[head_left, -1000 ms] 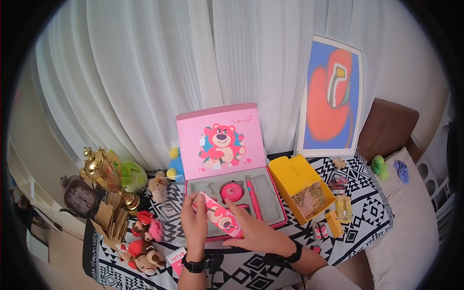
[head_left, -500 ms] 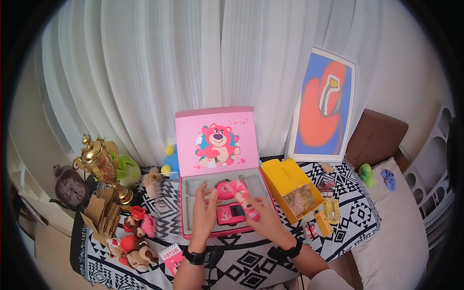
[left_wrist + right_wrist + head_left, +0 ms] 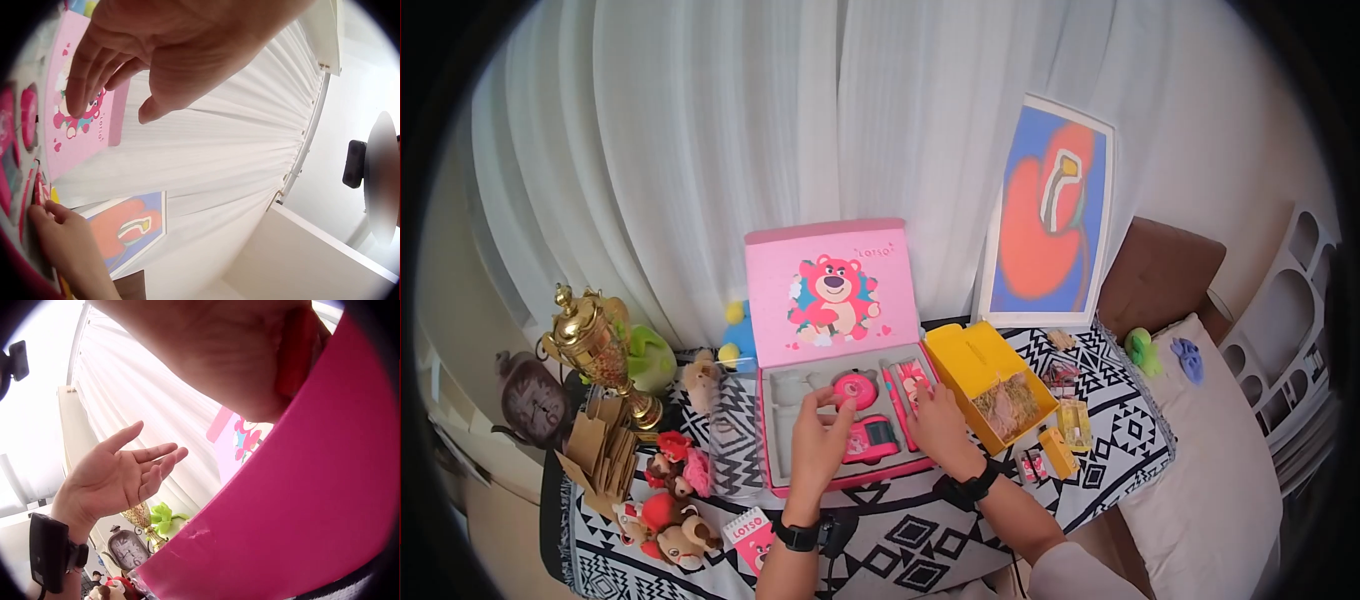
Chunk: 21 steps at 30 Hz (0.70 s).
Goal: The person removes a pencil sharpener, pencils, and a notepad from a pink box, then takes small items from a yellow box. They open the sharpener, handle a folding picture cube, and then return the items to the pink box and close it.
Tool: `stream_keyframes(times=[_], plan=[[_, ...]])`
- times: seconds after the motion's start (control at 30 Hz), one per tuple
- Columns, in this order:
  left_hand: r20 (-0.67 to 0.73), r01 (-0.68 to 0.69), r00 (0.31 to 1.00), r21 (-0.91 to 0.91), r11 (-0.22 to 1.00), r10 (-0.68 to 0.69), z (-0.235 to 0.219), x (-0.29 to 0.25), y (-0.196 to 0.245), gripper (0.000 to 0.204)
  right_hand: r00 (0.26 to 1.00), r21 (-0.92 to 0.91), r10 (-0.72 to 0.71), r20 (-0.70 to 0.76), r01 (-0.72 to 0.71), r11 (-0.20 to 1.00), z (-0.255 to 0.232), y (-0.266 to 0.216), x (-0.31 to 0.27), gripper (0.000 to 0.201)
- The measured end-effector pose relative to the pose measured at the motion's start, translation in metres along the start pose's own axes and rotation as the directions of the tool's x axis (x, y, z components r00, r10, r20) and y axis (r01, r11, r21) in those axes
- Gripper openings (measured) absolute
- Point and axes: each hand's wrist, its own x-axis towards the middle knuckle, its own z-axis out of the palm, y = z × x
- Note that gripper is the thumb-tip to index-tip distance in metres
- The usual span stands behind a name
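An open pink gift box (image 3: 830,482) with a bear-print lid (image 3: 832,335) stands in front of me, a grey moulded insert inside. My right hand (image 3: 940,430) holds a long pink bear-print case (image 3: 913,376) down in the insert's right-hand slot. Beside that slot lies a slim pink pen-like stick (image 3: 896,405). Over the middle of the box hovers my left hand (image 3: 818,442), fingers loosely bent and nothing in them. Near its fingertips sit a round pink item (image 3: 855,388) and a pink piece with a dark window (image 3: 880,434).
To the right stands a yellow box (image 3: 960,360) with shredded filling, small packets beside it. On the left are a gold trophy (image 3: 595,345), folded cardboard (image 3: 600,450), plush toys (image 3: 680,535) and a LOTSO notepad (image 3: 750,540). A framed picture (image 3: 1025,250) leans behind.
The long pink case, first held in both hands, went to my right hand alone and down into the right-hand slot. My left hand let go and stayed over the box.
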Motion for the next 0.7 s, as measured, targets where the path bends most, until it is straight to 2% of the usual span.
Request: stream_keyframes(times=[0.1,0.17,0.27,0.4,0.6,0.7], plan=[[-0.005,-0.014,1.000,0.009,1.000,0.014,-0.002,0.001,0.000,0.041,0.997,-0.060,-0.060,-0.056,0.056,0.997,0.005,-0.002,-0.001,0.052],[0.001,-0.004,1.000,0.018,1.000,0.004,-0.002,-0.001,0.005,0.038,0.983,-0.093,-0.108,-0.148,0.095,0.991,0.005,-0.005,-0.004,0.051],[0.012,0.007,1.000,0.036,0.999,-0.008,-0.002,-0.001,0.005,0.036,0.975,-0.100,-0.124,-0.182,0.107,0.989,0.010,-0.003,-0.006,0.051],[-0.020,0.016,1.000,-0.012,1.000,-0.016,0.001,-0.003,0.005,0.039,0.977,-0.155,-0.131,-0.168,0.105,0.982,0.008,0.003,-0.007,0.049],[0.003,-0.008,1.000,-0.002,1.000,0.008,0.002,-0.003,0.005,0.035,0.975,-0.074,-0.185,-0.125,0.177,0.981,0.017,0.010,-0.010,0.043],[0.073,0.032,0.997,0.060,0.998,-0.037,0.000,-0.004,0.010,0.032,0.956,-0.124,-0.219,-0.195,0.197,0.972,0.027,0.014,-0.011,0.042]])
